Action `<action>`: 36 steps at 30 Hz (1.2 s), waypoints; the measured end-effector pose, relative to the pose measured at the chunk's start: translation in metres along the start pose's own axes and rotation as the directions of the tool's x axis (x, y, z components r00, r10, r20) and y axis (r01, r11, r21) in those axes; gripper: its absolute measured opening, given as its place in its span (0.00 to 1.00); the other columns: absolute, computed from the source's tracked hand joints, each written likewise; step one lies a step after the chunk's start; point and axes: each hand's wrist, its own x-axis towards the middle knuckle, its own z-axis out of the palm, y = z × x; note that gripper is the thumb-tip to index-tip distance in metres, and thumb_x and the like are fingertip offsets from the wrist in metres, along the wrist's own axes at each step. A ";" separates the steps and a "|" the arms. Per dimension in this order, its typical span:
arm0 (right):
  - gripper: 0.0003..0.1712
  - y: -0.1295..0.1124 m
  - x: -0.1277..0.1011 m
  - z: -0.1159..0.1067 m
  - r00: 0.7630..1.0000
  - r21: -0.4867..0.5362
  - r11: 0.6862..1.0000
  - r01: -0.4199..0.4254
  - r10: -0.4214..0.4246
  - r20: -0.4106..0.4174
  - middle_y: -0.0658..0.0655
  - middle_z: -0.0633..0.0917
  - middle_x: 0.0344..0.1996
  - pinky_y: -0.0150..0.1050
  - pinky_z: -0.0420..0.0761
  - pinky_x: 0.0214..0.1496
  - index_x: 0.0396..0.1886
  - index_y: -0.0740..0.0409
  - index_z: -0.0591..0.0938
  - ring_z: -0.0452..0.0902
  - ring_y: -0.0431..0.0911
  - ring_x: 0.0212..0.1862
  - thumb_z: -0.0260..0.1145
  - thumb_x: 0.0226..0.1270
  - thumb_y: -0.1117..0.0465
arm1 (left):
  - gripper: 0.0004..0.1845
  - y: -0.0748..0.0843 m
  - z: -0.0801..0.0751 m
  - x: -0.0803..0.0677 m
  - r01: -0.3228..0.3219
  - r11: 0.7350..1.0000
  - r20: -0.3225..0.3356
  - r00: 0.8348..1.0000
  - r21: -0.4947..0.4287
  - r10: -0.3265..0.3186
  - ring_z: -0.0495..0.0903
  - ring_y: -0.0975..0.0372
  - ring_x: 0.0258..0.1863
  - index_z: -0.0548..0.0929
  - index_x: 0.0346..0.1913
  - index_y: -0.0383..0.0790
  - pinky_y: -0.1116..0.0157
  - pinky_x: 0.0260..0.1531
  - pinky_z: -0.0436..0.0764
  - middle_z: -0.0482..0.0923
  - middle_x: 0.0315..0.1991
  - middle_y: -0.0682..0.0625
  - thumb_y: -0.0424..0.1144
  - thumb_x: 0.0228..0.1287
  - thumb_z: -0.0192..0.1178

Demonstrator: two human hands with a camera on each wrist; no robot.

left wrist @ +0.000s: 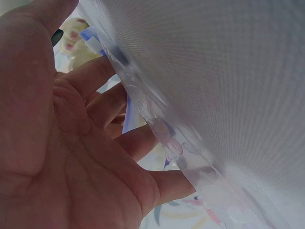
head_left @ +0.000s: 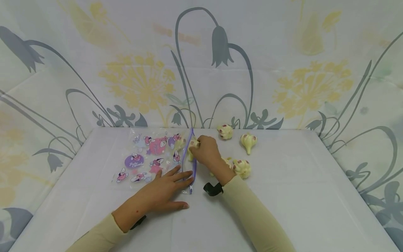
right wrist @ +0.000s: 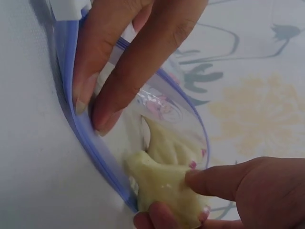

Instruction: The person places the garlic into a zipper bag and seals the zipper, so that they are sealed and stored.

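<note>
A clear zip bag (head_left: 133, 175) with pink and purple cartoon prints lies on the table, its purple-edged mouth facing right and parted. My left hand (head_left: 162, 192) rests across the bag's near right corner, fingers straight and touching the lip. In the right wrist view, two left fingertips (right wrist: 107, 121) press on the lower zip edge. At the mouth, my right hand (head_left: 207, 150) pinches a pale garlic bulb (right wrist: 164, 183) between thumb and fingers, its stem pointing into the bag. Another garlic bulb (right wrist: 169, 143) shows inside, behind the held one.
Right of the bag lie more bulbs: a far garlic bulb (head_left: 225, 131), a garlic bulb with stem toward me (head_left: 248, 141), and a near garlic bulb (head_left: 241, 169) beside one partly hidden by my right wrist. A white slider (head_left: 190, 189) sits at the zip's near end. Patterned cloth (head_left: 201, 70) hangs behind.
</note>
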 end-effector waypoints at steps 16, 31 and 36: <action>0.18 0.006 0.003 0.017 0.993 0.116 0.986 0.117 -0.114 -0.039 0.65 0.89 0.45 0.46 0.84 0.46 0.58 0.70 0.85 0.84 0.54 0.42 0.62 0.75 0.65 | 0.43 -0.001 0.001 -0.002 -0.016 1.000 -0.029 0.999 0.008 0.016 0.54 0.43 0.84 0.70 0.81 0.54 0.19 0.64 0.58 0.62 0.83 0.55 0.67 0.68 0.66; 0.14 0.009 0.005 0.027 0.991 0.240 0.969 0.066 -0.035 -0.132 0.57 0.88 0.33 0.39 0.81 0.36 0.52 0.63 0.85 0.82 0.48 0.33 0.69 0.69 0.63 | 0.43 0.000 0.000 -0.002 -0.023 1.000 -0.038 0.999 -0.002 0.023 0.54 0.42 0.83 0.70 0.81 0.53 0.19 0.64 0.58 0.62 0.83 0.55 0.66 0.68 0.66; 0.11 0.006 0.005 0.027 0.990 0.241 0.968 0.065 -0.032 -0.140 0.58 0.89 0.34 0.41 0.84 0.38 0.49 0.61 0.87 0.85 0.51 0.36 0.68 0.68 0.65 | 0.43 0.000 0.000 -0.002 -0.022 1.000 -0.036 0.999 0.003 0.022 0.54 0.43 0.84 0.70 0.81 0.54 0.19 0.64 0.58 0.62 0.83 0.55 0.67 0.68 0.66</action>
